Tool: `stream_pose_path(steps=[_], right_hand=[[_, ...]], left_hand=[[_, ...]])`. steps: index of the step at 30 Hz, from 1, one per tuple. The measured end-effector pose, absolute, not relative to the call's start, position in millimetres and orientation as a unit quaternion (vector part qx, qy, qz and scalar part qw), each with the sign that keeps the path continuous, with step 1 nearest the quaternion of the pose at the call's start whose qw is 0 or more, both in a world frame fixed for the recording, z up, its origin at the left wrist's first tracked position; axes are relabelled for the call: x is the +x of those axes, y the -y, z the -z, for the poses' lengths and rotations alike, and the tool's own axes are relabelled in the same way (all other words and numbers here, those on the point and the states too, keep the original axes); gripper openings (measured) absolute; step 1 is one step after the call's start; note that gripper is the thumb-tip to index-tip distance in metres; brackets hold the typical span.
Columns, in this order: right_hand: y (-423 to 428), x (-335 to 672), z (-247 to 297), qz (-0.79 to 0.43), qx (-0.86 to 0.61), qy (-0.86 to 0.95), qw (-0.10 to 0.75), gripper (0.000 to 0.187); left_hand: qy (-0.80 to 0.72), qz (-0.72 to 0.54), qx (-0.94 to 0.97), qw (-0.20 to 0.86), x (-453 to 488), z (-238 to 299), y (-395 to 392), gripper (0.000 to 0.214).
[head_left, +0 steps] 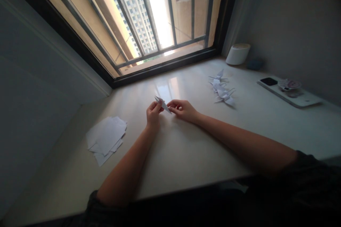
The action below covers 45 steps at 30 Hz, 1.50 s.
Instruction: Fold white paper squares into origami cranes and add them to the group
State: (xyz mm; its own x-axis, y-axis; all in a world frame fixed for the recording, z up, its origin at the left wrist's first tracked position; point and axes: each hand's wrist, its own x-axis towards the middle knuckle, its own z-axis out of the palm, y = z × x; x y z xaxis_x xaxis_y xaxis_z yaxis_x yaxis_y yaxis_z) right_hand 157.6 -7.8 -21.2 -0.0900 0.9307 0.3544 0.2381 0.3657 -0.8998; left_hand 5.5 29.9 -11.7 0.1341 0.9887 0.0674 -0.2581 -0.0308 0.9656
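Note:
Between my hands, just above the white tabletop (186,156), is a narrow folded paper (164,106) with pointed ends. My left hand (153,113) pinches it near its upper part, thumb on top. At its lower right tip, the fingers of my right hand (182,109) are closed on the paper. Several finished white paper cranes (222,90) sit in a row to the right of my right hand. A loose pile of white paper sheets (108,136) lies to the left of my left forearm.
At the right lies a white phone (306,99) with a small clear-and-purple item (290,84) on it. A white cup-like container (238,54) and a dark rounded object (255,64) stand by the right wall. A barred window (167,64) borders the far edge.

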Motion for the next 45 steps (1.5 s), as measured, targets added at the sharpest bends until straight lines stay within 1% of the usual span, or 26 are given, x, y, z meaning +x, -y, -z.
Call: stream_pose_path(steps=[4,8,13,15,20,32,36,40,42,45], right_hand=[[11.4,157.4,19.2,-0.309,-0.426,0.660,0.536,0.030],[10.6,159.3,19.2,-0.296,-0.409,0.686,0.524,0.028],[10.2,160.0,19.8,-0.281,-0.401,0.689,0.535,0.040],[11.0,159.7,19.4,-0.264,-0.390,0.698,0.539,0.037],[13.4,157.6,18.0,-0.246,-0.397,0.717,0.518,0.022],[13.7,159.4,13.6,-0.210,-0.453,0.688,0.527,0.007],[14.8,159.2,13.1,-0.193,-0.456,0.689,0.529,0.006],[14.0,159.9,13.4,-0.175,-0.443,0.687,0.549,0.008],[13.6,160.7,13.2,-0.154,-0.440,0.686,0.558,0.009],[13.5,161.4,13.1,-0.105,-0.432,0.700,0.559,0.004]], left_hand=[[-0.376,-0.535,0.490,0.576,5.2,13.2,-29.8,0.034],[-0.373,-0.533,0.499,0.573,5.0,14.4,-29.9,0.034],[-0.375,-0.530,0.505,0.570,4.9,16.0,-30.5,0.032],[-0.374,-0.528,0.512,0.565,4.5,16.9,-30.9,0.032],[-0.379,-0.507,0.534,0.560,4.5,16.0,-29.5,0.032],[-0.376,-0.472,0.576,0.551,5.5,11.2,-26.4,0.036],[-0.380,-0.462,0.589,0.543,6.4,10.3,-25.6,0.036],[-0.385,-0.467,0.578,0.547,6.0,14.0,-28.4,0.035],[-0.389,-0.464,0.575,0.551,5.6,15.8,-30.0,0.035],[-0.392,-0.460,0.568,0.559,5.2,15.9,-30.8,0.034]])
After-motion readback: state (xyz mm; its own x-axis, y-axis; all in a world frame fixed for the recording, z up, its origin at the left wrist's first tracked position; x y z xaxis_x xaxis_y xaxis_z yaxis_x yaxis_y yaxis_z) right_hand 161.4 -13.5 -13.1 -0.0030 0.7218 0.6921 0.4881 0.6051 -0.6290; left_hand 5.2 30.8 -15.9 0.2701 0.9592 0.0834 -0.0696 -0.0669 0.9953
